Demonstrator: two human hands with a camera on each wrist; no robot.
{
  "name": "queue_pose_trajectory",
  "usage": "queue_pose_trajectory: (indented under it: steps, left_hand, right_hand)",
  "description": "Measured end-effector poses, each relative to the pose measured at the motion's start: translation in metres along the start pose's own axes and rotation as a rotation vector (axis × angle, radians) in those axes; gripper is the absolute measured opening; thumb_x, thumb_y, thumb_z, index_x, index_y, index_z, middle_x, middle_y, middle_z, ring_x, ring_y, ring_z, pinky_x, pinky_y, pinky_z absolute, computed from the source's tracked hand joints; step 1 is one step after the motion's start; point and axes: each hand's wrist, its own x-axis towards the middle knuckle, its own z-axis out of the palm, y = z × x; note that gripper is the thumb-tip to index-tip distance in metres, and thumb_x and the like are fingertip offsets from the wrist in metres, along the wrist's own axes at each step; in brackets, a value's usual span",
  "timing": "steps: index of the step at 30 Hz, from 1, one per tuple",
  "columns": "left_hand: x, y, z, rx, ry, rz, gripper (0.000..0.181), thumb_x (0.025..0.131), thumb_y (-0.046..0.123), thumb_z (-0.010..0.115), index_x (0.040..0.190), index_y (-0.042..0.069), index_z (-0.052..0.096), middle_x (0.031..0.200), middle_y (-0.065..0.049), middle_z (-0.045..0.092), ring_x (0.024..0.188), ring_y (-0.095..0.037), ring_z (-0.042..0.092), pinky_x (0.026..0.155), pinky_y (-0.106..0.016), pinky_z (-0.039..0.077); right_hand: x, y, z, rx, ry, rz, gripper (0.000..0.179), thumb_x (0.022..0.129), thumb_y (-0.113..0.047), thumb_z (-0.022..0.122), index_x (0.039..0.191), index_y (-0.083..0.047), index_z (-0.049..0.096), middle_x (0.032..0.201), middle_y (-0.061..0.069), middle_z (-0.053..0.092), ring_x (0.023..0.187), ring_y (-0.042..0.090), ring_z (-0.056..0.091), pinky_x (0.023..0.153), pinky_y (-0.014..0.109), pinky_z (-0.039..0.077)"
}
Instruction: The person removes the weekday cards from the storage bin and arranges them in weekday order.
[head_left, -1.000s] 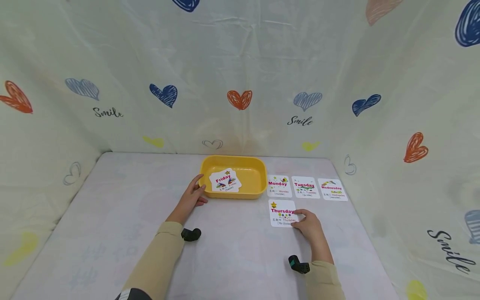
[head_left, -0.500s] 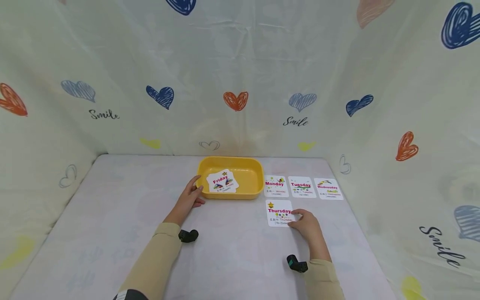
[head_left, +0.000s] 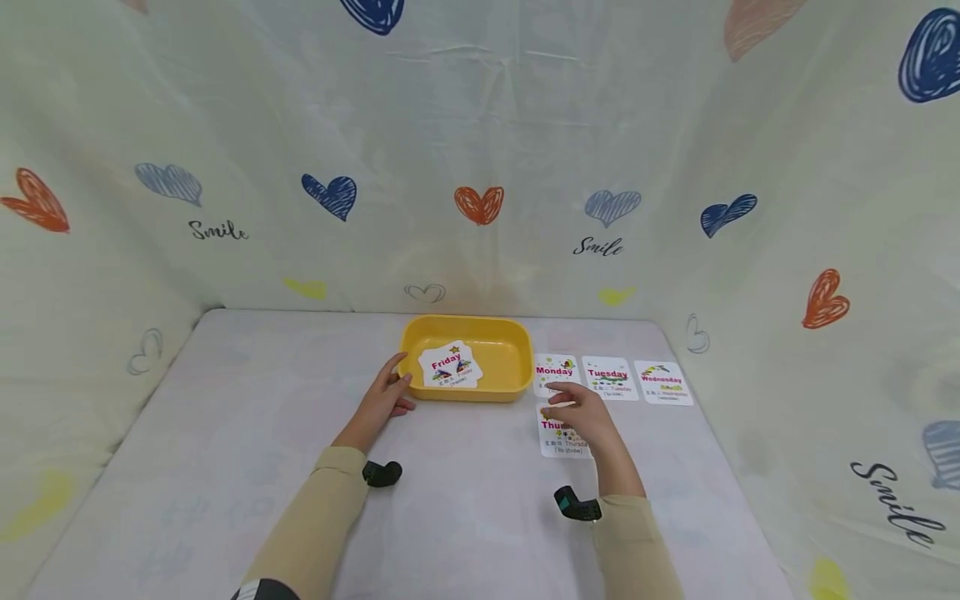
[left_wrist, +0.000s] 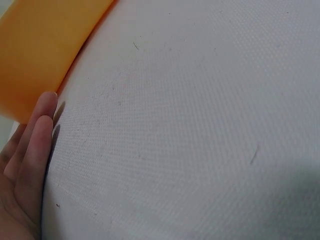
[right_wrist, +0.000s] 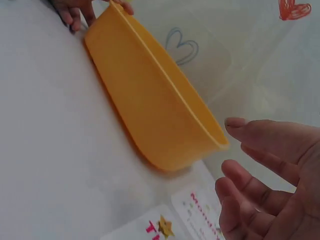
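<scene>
A yellow plastic tray (head_left: 517,393) stands on the table with a small stack of cards inside, the Friday card (head_left: 450,365) on top. My left hand (head_left: 381,402) grips the tray's left end; in the right wrist view some of its fingers lie over the rim and others hang outside the wall. My right hand (head_left: 588,415) is in the air, fingers loosely bent and apart, holding nothing. It hides part of the Thursday card (head_left: 566,446) and the lower edge of the Monday card (head_left: 555,367). In the right wrist view, its fingertips are near the tray's right corner.
Right of the Monday card lie the Tuesday card (head_left: 611,383) and the Wednesday card (head_left: 663,385), in one row. The white-covered table (head_left: 465,500) meets a curtain (head_left: 480,125) with printed hearts at the back and sides.
My right hand has let go of the Thursday card and moved up and left toward the tray. The card stays below the Monday card. My left hand keeps its place at the tray.
</scene>
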Motion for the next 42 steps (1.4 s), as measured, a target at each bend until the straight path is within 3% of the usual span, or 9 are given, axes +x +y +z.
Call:
queue_pose_trajectory:
  steps: [3, 9, 14, 17, 25, 34, 42]
  left_hand:
    - [0.000, 0.000, 0.001, -0.004, 0.001, 0.000, 0.055, 0.101, 0.040, 0.050, 0.151, 0.041, 0.027, 0.141, -0.015, 0.034, 0.084, -0.023, 0.065, 0.075, -0.030, 0.053]
    - [0.001, 0.000, 0.001, -0.017, 0.006, -0.005, 0.054, 0.102, 0.038, 0.050, 0.151, 0.041, 0.028, 0.140, -0.014, 0.037, 0.082, -0.023, 0.065, 0.072, -0.029, 0.053]
    - [0.000, 0.001, 0.000, -0.015, 0.000, -0.005, 0.054, 0.101, 0.040, 0.050, 0.150, 0.043, 0.028, 0.140, -0.013, 0.037, 0.085, -0.024, 0.065, 0.075, -0.030, 0.053]
    - [-0.001, 0.001, -0.001, -0.010, -0.003, -0.004, 0.054, 0.102, 0.040, 0.049, 0.150, 0.043, 0.027, 0.140, -0.013, 0.037, 0.086, -0.024, 0.065, 0.077, -0.031, 0.052]
    - [-0.001, 0.000, 0.000, 0.003, -0.003, 0.000, 0.054, 0.101, 0.042, 0.050, 0.150, 0.044, 0.027, 0.139, -0.012, 0.036, 0.086, -0.023, 0.065, 0.077, -0.031, 0.053]
    - [-0.001, 0.001, 0.002, -0.005, 0.011, -0.004, 0.054, 0.101, 0.040, 0.051, 0.150, 0.043, 0.028, 0.142, -0.013, 0.035, 0.084, -0.023, 0.064, 0.076, -0.031, 0.053]
    - [-0.004, 0.000, 0.000, 0.012, -0.002, 0.004, 0.054, 0.100, 0.043, 0.051, 0.149, 0.046, 0.028, 0.141, -0.012, 0.035, 0.086, -0.023, 0.065, 0.079, -0.032, 0.053]
  right_hand:
    - [0.005, -0.014, 0.011, 0.032, -0.029, -0.034, 0.049, 0.085, -0.012, 0.075, 0.132, -0.009, 0.060, 0.109, 0.011, 0.064, 0.088, 0.023, 0.062, 0.080, 0.038, 0.054]
    - [0.017, -0.034, 0.034, 0.164, -0.035, -0.106, 0.050, 0.084, -0.007, 0.076, 0.131, -0.007, 0.060, 0.112, 0.013, 0.063, 0.092, 0.023, 0.060, 0.082, 0.029, 0.053]
    - [0.027, -0.044, 0.053, 0.315, -0.061, -0.135, 0.046, 0.085, 0.003, 0.071, 0.129, -0.004, 0.060, 0.117, 0.021, 0.059, 0.093, 0.023, 0.061, 0.085, 0.026, 0.052]
    - [0.035, -0.047, 0.064, 0.345, -0.076, -0.151, 0.045, 0.085, 0.005, 0.071, 0.128, -0.004, 0.061, 0.120, 0.022, 0.058, 0.094, 0.023, 0.061, 0.084, 0.026, 0.052]
    - [0.056, -0.055, 0.082, 0.251, -0.114, -0.152, 0.052, 0.083, 0.001, 0.075, 0.132, -0.005, 0.059, 0.125, 0.015, 0.059, 0.110, 0.028, 0.058, 0.090, 0.032, 0.051]
    - [0.077, -0.061, 0.088, 0.077, -0.268, -0.096, 0.059, 0.083, -0.006, 0.077, 0.137, -0.009, 0.055, 0.135, 0.013, 0.054, 0.120, 0.029, 0.051, 0.098, 0.038, 0.046]
    - [0.086, -0.062, 0.095, 0.058, -0.303, -0.026, 0.062, 0.080, -0.008, 0.080, 0.137, -0.012, 0.056, 0.142, 0.011, 0.048, 0.130, 0.031, 0.042, 0.105, 0.041, 0.039]
